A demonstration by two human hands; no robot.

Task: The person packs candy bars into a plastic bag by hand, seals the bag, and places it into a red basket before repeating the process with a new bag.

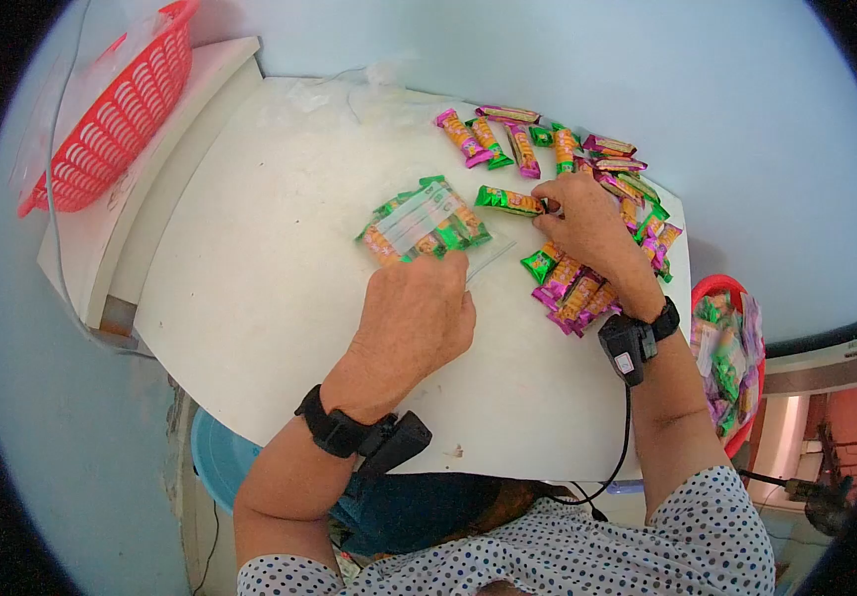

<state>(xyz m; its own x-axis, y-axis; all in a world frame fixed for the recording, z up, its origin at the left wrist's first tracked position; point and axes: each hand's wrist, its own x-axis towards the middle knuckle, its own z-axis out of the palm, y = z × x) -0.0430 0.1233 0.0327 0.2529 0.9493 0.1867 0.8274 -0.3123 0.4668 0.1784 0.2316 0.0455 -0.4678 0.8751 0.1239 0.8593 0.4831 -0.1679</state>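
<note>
A clear zip bag [419, 223] holding several green-wrapped snacks lies on the white table [280, 248]. My left hand [414, 308] is closed at the near edge of this bag, its fingertips mostly hidden behind the knuckles. To the right, my right hand [587, 223] pinches the right end of a green-wrapped snack bar [508, 201], which points left toward the bag. Loose purple and green snack bars [577, 293] are clustered below that hand. More wrapped bars [523, 149] spread above and to the right of it.
A red basket [121, 124] stands on a raised white ledge at the left. Another red basket [758, 377], filled with bagged snacks, sits beyond the table's right edge. Crumpled clear plastic [329, 94] lies at the back. A blue tub [215, 447] is below the left edge.
</note>
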